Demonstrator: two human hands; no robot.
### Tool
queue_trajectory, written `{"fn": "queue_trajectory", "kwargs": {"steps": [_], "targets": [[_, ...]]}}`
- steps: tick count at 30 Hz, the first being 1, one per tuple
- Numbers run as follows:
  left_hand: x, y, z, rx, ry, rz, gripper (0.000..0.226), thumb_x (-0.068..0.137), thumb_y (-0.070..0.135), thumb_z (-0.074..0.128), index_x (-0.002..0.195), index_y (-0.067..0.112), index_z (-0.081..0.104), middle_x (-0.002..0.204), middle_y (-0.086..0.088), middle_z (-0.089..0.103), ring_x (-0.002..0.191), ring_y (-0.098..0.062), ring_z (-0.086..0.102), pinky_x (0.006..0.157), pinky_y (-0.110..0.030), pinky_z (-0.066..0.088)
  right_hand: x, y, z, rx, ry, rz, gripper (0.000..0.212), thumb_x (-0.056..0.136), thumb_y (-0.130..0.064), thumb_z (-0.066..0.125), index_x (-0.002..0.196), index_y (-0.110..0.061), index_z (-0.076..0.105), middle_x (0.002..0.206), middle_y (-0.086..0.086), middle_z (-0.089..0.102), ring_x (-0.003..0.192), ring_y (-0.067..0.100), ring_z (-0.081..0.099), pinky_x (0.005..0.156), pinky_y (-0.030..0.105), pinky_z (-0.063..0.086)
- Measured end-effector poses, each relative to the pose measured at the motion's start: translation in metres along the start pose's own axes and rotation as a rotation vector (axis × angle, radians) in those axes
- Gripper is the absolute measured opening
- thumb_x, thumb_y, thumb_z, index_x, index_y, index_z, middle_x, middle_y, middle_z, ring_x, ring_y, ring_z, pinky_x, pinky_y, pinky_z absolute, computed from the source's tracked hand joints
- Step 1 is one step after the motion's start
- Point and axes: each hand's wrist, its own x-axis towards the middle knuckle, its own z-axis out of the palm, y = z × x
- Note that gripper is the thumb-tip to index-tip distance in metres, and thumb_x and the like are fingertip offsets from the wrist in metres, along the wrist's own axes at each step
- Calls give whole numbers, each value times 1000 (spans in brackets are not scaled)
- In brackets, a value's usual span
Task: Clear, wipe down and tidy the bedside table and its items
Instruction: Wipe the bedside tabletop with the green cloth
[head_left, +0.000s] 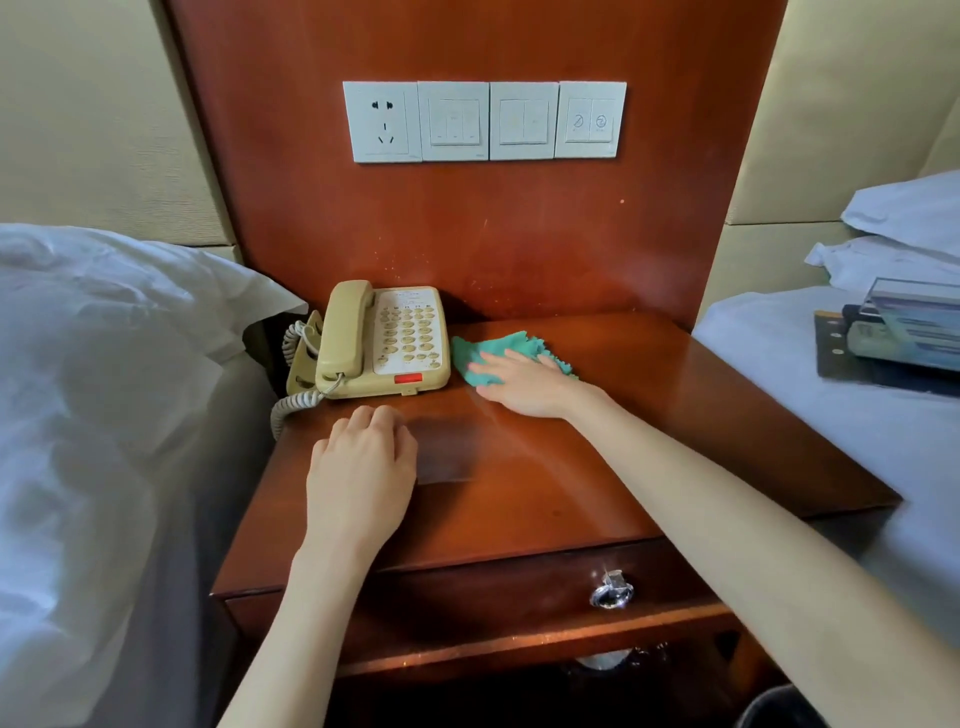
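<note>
Bed: white rumpled bedding is filling the left of the frame.
Phone: a beige corded push-button telephone is sitting at the table's back left, long axis running front to back, handset along its left side.
Left hand: the left hand is resting on the reddish-brown wooden bedside table, fingers loosely curled, holding nothing.
Cloth: a crumpled teal cleaning cloth is lying just right of the phone, stretching left to right.
Right hand: the right hand is pressing flat on the cloth, fingers straight, pointing up-left; cloth showing beyond the fingertips.
</note>
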Motion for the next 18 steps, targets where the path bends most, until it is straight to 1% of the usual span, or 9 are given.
{"fn": "queue_trajectory", "kwargs": {"steps": [3, 5, 7, 9, 12, 15, 18], "targets": [[-3, -2, 1, 9, 4, 12, 25, 98, 26, 41, 111, 18, 62, 110, -2, 63, 100, -23, 55, 83, -35, 39, -37, 2, 3, 95, -19, -116, 46, 100, -44, 31, 145, -47, 24, 158, -17, 13, 146, 9, 1, 117, 42, -3], [-3, -1, 1, 20, 1, 32, 26, 98, 26, 41, 112, 18, 62, 111, -2, 62, 100, -23, 55, 83, -35, 39, -70, 7, 4, 184, -47, -175, 44, 99, -43, 36, 141, -53, 28, 155, -24, 14, 145, 2, 0, 118, 38, -4], [-2, 1, 1, 27, -9, 47, 27, 99, 27, 41, 114, 19, 61, 113, -1, 62, 101, -23, 55, 84, -35, 40, -103, 13, 3, 230, -59, -204, 42, 98, -43, 40, 136, -59, 31, 152, -32, 14, 143, -4, -2, 118, 34, -5], [-1, 2, 1, 30, -21, 58, 27, 99, 27, 40, 114, 19, 61, 114, -1, 62, 101, -22, 55, 83, -35, 39, -133, 20, 3, 250, -59, -208, 42, 98, -42, 40, 133, -62, 29, 150, -37, 12, 140, -11, -4, 117, 30, -7], [0, 3, 1, 18, -33, 72, 25, 98, 26, 42, 111, 18, 61, 113, -2, 62, 101, -25, 55, 83, -37, 40, -170, 29, 3, 229, -45, -164, 42, 99, -43, 36, 133, -65, 21, 149, -40, 6, 136, -18, -11, 115, 25, -11], [2, 9, 0, 3, -47, 103, 23, 98, 26, 43, 110, 18, 61, 112, -3, 62, 101, -27, 55, 83, -39, 41, -195, 37, 4, 150, -6, -78, 42, 100, -47, 28, 136, -63, 15, 150, -38, -1, 137, -15, -14, 115, 25, -13], [4, 23, 1, -15, -58, 155, 21, 98, 27, 43, 106, 19, 61, 109, -2, 62, 99, -28, 55, 76, -36, 38, -210, 43, 6, 107, 41, 30, 43, 100, -47, 25, 138, -60, 10, 150, -36, -3, 139, -11, -13, 116, 26, -11]]}}
